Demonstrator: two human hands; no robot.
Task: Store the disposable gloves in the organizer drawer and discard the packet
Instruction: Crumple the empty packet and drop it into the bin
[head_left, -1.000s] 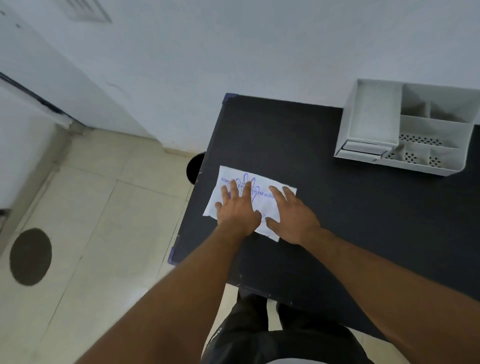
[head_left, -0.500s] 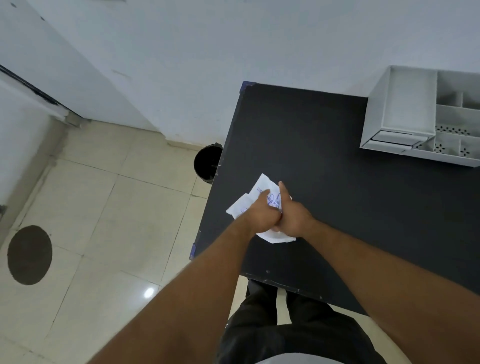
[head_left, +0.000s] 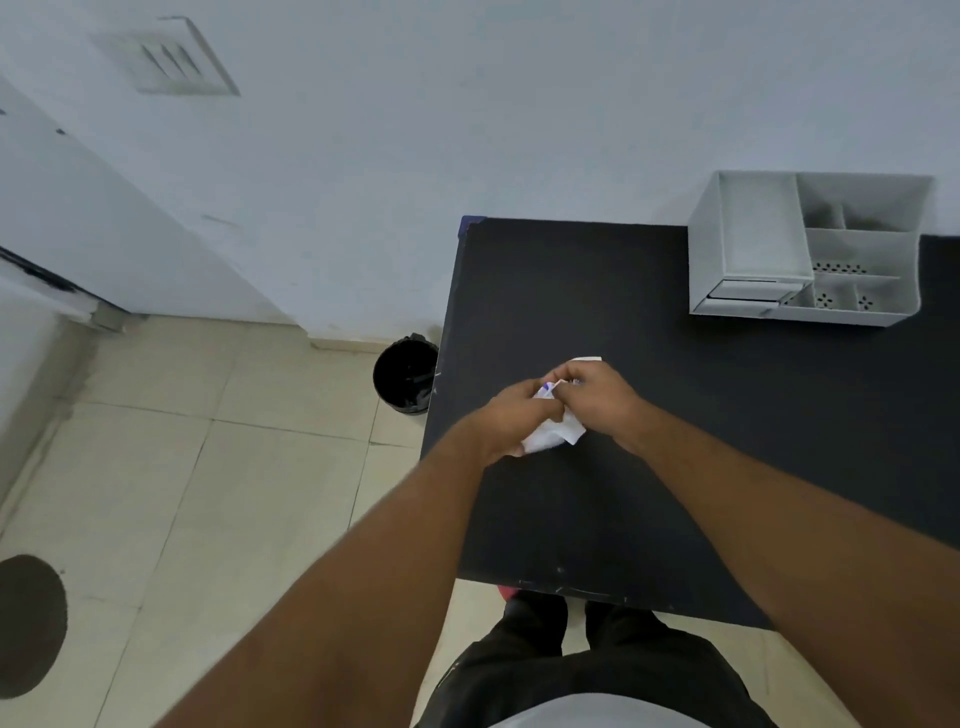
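Packet white, blue print, crumpled, seemingly empty; left hand and right hand both clenched round it.

Table mostly bare; organizer far-right.

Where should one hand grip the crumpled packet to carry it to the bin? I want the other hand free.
Probably around the bunched middle of the packet, closing the left hand from above. It is already wadded between both hands, so a fist likely holds it; the loose white corners would slip.
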